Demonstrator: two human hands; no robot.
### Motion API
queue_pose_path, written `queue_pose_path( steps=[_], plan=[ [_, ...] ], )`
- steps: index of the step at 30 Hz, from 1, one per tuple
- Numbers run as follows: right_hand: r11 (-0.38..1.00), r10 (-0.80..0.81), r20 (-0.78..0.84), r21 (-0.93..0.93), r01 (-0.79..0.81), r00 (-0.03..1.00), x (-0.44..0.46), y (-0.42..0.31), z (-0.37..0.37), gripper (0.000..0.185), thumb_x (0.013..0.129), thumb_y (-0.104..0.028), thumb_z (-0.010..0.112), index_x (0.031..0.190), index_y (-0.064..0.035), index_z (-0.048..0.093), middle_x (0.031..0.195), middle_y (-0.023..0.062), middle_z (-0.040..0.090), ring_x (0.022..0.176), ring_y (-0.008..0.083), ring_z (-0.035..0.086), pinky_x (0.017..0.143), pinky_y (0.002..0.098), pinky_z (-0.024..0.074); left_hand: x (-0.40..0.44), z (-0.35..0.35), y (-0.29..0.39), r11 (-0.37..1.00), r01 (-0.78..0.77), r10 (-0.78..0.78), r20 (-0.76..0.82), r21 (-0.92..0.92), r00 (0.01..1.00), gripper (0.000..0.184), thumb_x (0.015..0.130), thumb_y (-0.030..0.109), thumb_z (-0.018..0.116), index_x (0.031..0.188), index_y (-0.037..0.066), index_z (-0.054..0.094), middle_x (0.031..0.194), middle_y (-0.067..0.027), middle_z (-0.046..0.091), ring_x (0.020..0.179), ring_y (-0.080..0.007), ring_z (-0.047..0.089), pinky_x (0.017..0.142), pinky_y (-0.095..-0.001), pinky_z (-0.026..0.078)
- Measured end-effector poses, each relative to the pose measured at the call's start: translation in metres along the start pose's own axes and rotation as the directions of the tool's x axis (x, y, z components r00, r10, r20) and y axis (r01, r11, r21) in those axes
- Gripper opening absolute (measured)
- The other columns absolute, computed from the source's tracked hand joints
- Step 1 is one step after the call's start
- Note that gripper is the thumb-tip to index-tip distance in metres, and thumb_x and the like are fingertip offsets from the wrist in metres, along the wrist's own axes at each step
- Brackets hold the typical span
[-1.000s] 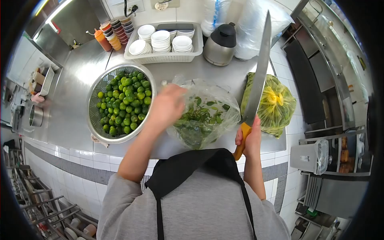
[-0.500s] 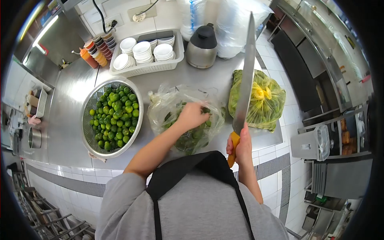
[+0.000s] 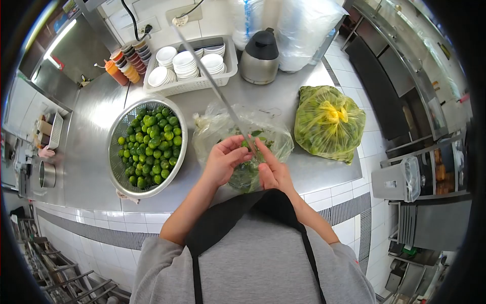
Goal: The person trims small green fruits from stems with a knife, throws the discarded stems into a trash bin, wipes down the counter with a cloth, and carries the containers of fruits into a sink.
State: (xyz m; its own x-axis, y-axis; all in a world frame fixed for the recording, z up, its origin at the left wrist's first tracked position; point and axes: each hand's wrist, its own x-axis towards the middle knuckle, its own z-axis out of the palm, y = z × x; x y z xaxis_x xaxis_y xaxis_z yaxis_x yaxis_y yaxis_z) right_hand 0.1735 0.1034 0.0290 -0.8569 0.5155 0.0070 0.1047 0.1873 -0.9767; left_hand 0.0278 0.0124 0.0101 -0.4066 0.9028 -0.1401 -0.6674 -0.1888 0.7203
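Observation:
My right hand (image 3: 273,169) is closed on the long knife (image 3: 217,91), its index finger along the blade's base; the handle is hidden. The blade slants up and to the left. Against the blade's lower end my left hand (image 3: 227,161) has its fingers pinched together, and what they hold, if anything, is too small to make out. Both hands are over an open clear plastic bag (image 3: 207,133) with green leaves inside. A metal colander (image 3: 180,152) of small green limes (image 3: 152,144) stands to the left. On the right sits a tied bag of greens (image 3: 329,126).
At the back are a white basket (image 3: 197,82) of stacked small cups, a steel jug (image 3: 259,63), large plastic-wrapped packs (image 3: 304,35) and an orange squeeze bottle (image 3: 116,72). The steel counter's (image 3: 324,175) front edge runs just before my body.
The knife has swung from upright on the right to a leftward slant over the open bag. My left hand has come up out of the leaves and met my right hand at the blade.

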Motion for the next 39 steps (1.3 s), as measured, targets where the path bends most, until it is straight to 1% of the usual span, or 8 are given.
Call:
queue_pose_path(
  steps=[9, 15, 21, 24, 27, 30, 33, 39],
  plan=[
    [0.994, -0.088, -0.079, -0.074, 0.083, 0.993, 0.0, -0.001, 0.007, 0.056, 0.084, -0.027, 0.056, 0.133, -0.0142, 0.034, 0.052, 0.0059, 0.047, 0.044, 0.0115, 0.046, 0.047, 0.0244, 0.0381, -0.001, 0.018, -0.001, 0.92, -0.186, 0.218, -0.055, 0.346, 0.974, 0.033, 0.079, -0.004, 0.057, 0.111, -0.002, 0.054, 0.099, -0.007, 0.061, 0.087, -0.0112, 0.057, 0.078, -0.0243, 0.046],
    [0.906, 0.129, -0.026, 0.41, -0.107, 0.991, 0.005, 0.001, 0.004, 0.047, 0.089, -0.024, 0.049, 0.132, -0.0104, 0.037, 0.052, 0.0001, 0.048, 0.044, 0.0062, 0.042, 0.045, 0.0207, 0.0365, -0.001, 0.014, -0.001, 0.952, -0.186, 0.203, -0.043, 0.244, 0.978, 0.033, 0.079, -0.004, 0.057, 0.112, -0.004, 0.052, 0.1, -0.0086, 0.06, 0.088, -0.0131, 0.058, 0.079, -0.0258, 0.047],
    [0.965, 0.099, -0.001, 0.246, -0.096, 0.995, -0.003, -0.005, 0.001, 0.047, 0.089, -0.025, 0.047, 0.132, -0.0106, 0.036, 0.053, -0.0007, 0.047, 0.045, 0.0066, 0.04, 0.046, 0.0205, 0.0362, 0.005, 0.008, -0.003, 0.962, -0.214, 0.23, -0.079, 0.169, 0.97, 0.031, 0.077, -0.006, 0.059, 0.107, -0.004, 0.054, 0.096, -0.0086, 0.061, 0.085, -0.0128, 0.058, 0.077, -0.025, 0.048],
    [0.998, -0.07, -0.06, -0.003, 0.07, 0.996, 0.002, -0.001, 0.004, 0.048, 0.088, -0.025, 0.049, 0.133, -0.0119, 0.036, 0.053, 0.0023, 0.048, 0.046, 0.0085, 0.042, 0.048, 0.0216, 0.0373, 0.005, 0.008, -0.007, 0.956, -0.223, 0.242, -0.085, 0.192, 0.966, 0.029, 0.075, -0.007, 0.061, 0.103, -0.004, 0.055, 0.093, -0.0089, 0.062, 0.083, -0.0121, 0.059, 0.076, -0.0241, 0.048],
    [0.993, -0.114, -0.066, -0.029, 0.112, 0.991, 0.005, 0.009, 0.005, 0.048, 0.087, -0.025, 0.05, 0.132, -0.0128, 0.036, 0.054, 0.005, 0.048, 0.048, 0.0105, 0.043, 0.05, 0.0225, 0.038, 0.008, 0.005, -0.01, 0.938, -0.236, 0.266, -0.086, 0.254, 0.96, 0.027, 0.074, -0.008, 0.061, 0.1, -0.004, 0.055, 0.093, -0.009, 0.062, 0.084, -0.0122, 0.059, 0.076, -0.024, 0.048],
    [0.994, -0.078, -0.063, 0.077, 0.083, 0.995, 0.006, 0.006, 0.007, 0.045, 0.089, -0.028, 0.047, 0.131, -0.0107, 0.039, 0.053, 0.003, 0.047, 0.045, 0.0093, 0.042, 0.046, 0.0218, 0.0369, 0.005, 0.01, -0.006, 0.897, -0.289, 0.324, -0.053, 0.335, 0.944, 0.028, 0.074, -0.008, 0.062, 0.1, -0.004, 0.055, 0.093, -0.0094, 0.062, 0.084, -0.0122, 0.059, 0.076, -0.0237, 0.048],
    [0.88, 0.26, -0.014, 0.414, -0.231, 0.965, 0.004, -0.018, 0.008, 0.044, 0.092, -0.032, 0.042, 0.129, -0.0079, 0.04, 0.051, 0.0003, 0.045, 0.041, 0.0075, 0.04, 0.041, 0.0215, 0.0343, 0.005, 0.008, -0.005, 0.882, -0.338, 0.354, 0.011, 0.327, 0.935, 0.028, 0.074, -0.007, 0.062, 0.102, -0.003, 0.055, 0.093, -0.0101, 0.062, 0.083, -0.0125, 0.059, 0.076, -0.0237, 0.048],
    [0.916, 0.264, 0.076, 0.292, -0.274, 0.962, 0.006, -0.003, -0.005, 0.047, 0.093, -0.035, 0.039, 0.13, -0.0063, 0.037, 0.05, -0.003, 0.04, 0.04, 0.0059, 0.039, 0.038, 0.0214, 0.0321, 0.009, 0.004, -0.004, 0.918, -0.286, 0.31, -0.048, 0.274, 0.949, 0.028, 0.074, -0.008, 0.062, 0.1, -0.004, 0.055, 0.093, -0.0107, 0.062, 0.082, -0.0132, 0.06, 0.074, -0.0245, 0.049]
  ],
)
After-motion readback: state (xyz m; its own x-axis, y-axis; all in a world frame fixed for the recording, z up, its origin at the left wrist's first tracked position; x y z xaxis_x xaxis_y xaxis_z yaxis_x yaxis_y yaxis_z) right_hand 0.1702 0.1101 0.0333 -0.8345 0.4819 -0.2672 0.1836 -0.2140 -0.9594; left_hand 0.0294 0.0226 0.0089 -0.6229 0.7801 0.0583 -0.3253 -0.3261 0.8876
